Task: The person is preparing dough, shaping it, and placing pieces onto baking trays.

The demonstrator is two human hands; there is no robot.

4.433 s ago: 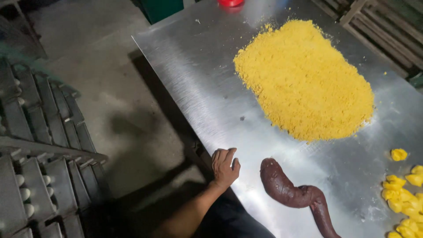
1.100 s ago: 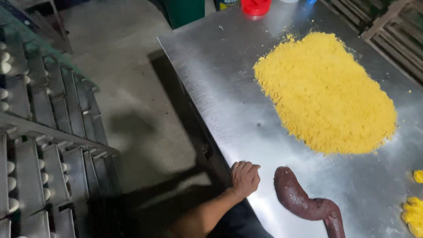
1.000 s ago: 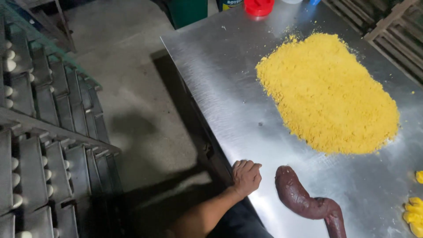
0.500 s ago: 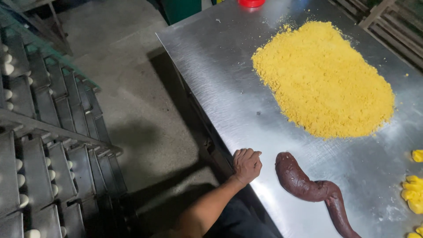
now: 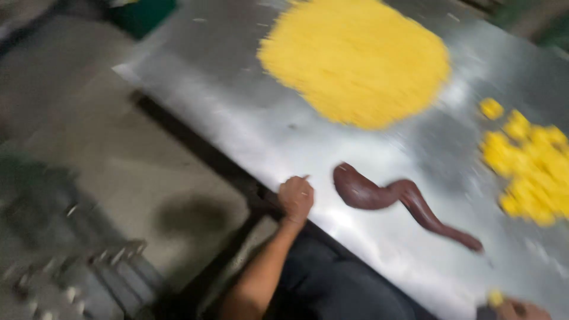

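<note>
My left hand rests on the near edge of the steel table, fingers curled in, nothing visible in it. Just right of it lies a long, dark brown, curved piece on the steel. A broad heap of fine yellow crumbs covers the far middle of the table. Several bigger yellow chunks lie at the right. Only a sliver of my right hand shows at the bottom right corner, next to a small yellow bit; its fingers are cut off. The whole view is motion-blurred.
Left of the table is bare concrete floor. Grey metal racks stand at the lower left. A green container sits beyond the table's far left corner.
The view has swung right and down, bringing the yellow chunks and my right hand into sight. My left hand stays on the table edge, now curled tighter.
</note>
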